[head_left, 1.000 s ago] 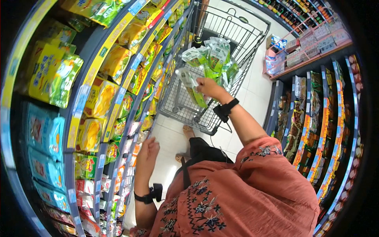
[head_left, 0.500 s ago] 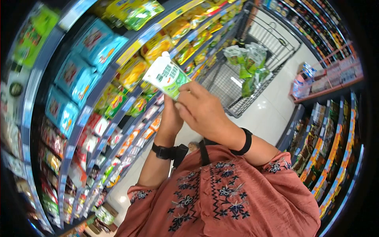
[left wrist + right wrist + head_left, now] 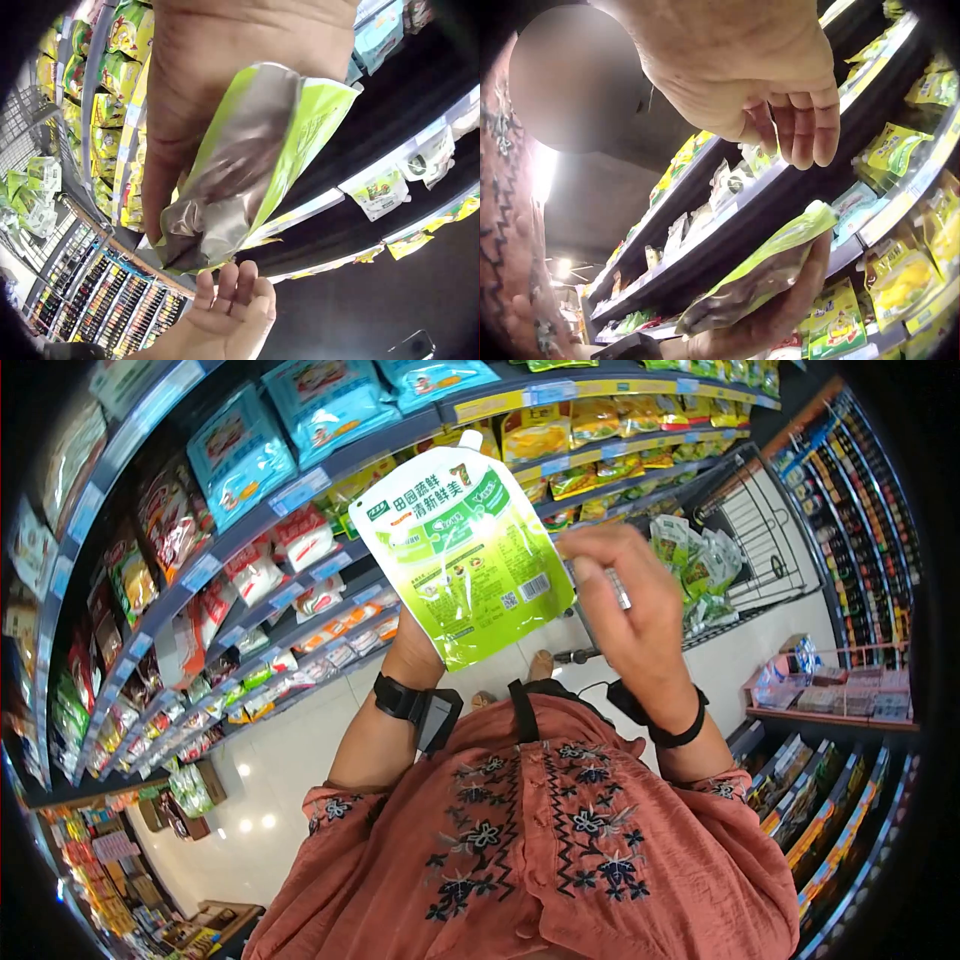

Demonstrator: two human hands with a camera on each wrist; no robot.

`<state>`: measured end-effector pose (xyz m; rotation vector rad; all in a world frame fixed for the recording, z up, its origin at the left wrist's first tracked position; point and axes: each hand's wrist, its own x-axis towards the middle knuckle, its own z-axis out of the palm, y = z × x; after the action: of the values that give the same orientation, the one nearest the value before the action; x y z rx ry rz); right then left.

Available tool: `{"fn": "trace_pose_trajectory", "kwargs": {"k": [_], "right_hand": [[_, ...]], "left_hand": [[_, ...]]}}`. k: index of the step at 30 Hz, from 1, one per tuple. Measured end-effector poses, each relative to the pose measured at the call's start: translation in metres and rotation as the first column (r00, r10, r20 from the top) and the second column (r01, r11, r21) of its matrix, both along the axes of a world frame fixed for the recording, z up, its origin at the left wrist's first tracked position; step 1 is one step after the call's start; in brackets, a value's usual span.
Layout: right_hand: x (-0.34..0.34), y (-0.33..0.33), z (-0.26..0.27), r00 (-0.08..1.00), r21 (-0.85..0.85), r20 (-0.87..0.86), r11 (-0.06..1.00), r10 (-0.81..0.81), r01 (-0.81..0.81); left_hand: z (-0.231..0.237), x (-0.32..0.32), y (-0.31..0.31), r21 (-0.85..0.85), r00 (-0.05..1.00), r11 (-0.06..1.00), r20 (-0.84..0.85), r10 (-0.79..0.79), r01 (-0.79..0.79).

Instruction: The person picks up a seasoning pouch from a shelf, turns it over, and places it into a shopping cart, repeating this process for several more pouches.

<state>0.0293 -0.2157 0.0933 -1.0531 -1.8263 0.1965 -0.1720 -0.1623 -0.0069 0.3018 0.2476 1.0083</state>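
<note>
A green-and-white spouted pouch is held up in front of the person, its printed face towards the head camera. The left hand grips it from behind and below, most of its fingers hidden by the pouch in the head view. In the left wrist view the left hand curls round the pouch, whose silvery underside shows. Beside the pouch's right edge is the right hand. The right wrist view shows the right hand with loosely bent fingers, holding nothing, apart from the pouch.
A wire shopping cart with several green pouches stands at the right. Shelves of blue packets, yellow packets and other bags run along the left and front. A pink display rack stands at the far right.
The right hand brought the pouch back from over the cart to the left hand, which took hold of it; the right hand has come off it. The head view has turned towards the shelves.
</note>
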Motion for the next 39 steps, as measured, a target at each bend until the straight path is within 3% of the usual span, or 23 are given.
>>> {"fn": "trace_pose_trajectory", "kwargs": {"k": [5, 9, 14, 17, 21, 27, 31, 32, 34, 36, 37, 39], "right_hand": [[-0.004, 0.003, 0.009, 0.999, -0.065, -0.050, 0.998, 0.002, -0.005], [-0.018, 0.000, 0.007, 0.990, -0.139, -0.128, 0.987, 0.063, -0.081], [-0.031, -0.001, 0.005, 0.986, -0.168, -0.079, 0.973, 0.148, -0.159], [-0.033, 0.003, 0.001, 0.983, -0.194, -0.063, 0.964, 0.172, -0.181], [-0.033, 0.007, -0.005, 0.977, -0.196, -0.099, 0.959, 0.190, -0.206], [-0.037, 0.001, 0.008, 0.976, -0.339, -0.129, 0.918, 0.174, -0.208], [-0.035, 0.003, 0.007, 0.977, -0.267, 0.074, 0.948, 0.198, -0.172], [-0.037, 0.004, 0.006, 0.976, -0.233, 0.096, 0.957, 0.197, -0.171], [-0.038, 0.003, 0.017, 0.972, -0.355, 0.046, 0.914, 0.228, -0.198], [-0.040, 0.006, 0.009, 0.974, -0.329, -0.051, 0.917, 0.219, -0.223], [-0.039, 0.005, 0.017, 0.978, -0.359, -0.013, 0.912, 0.206, -0.197], [-0.040, 0.003, 0.027, 0.976, -0.353, -0.123, 0.911, 0.182, -0.215]], "left_hand": [[0.013, -0.013, -0.001, 0.000, 0.985, 0.998, 0.164, -0.058, 0.058], [0.015, -0.019, -0.005, 0.065, 0.998, 0.998, 0.065, 0.007, -0.012], [0.009, -0.026, -0.013, 0.160, 0.977, 0.979, -0.151, 0.150, -0.126], [0.010, -0.030, -0.015, 0.162, 0.990, 0.980, -0.066, 0.128, -0.116], [0.015, -0.032, -0.015, 0.176, 0.987, 0.978, -0.092, 0.129, -0.112], [0.028, -0.032, -0.012, 0.131, 0.994, 0.988, -0.053, 0.094, -0.086], [0.045, -0.021, 0.008, 0.132, 0.982, 0.983, -0.120, 0.146, -0.130], [0.049, -0.018, 0.008, 0.148, 0.966, 0.976, -0.181, 0.183, -0.157], [0.054, -0.012, 0.004, 0.224, 0.922, 0.965, -0.327, 0.206, -0.136], [0.085, -0.003, -0.002, 0.450, 0.711, 0.893, -0.629, 0.314, 0.003], [0.093, 0.003, 0.005, 0.488, 0.694, 0.872, -0.615, 0.375, -0.039], [0.101, 0.015, 0.009, 0.530, 0.646, 0.839, -0.600, 0.473, -0.122]]}}
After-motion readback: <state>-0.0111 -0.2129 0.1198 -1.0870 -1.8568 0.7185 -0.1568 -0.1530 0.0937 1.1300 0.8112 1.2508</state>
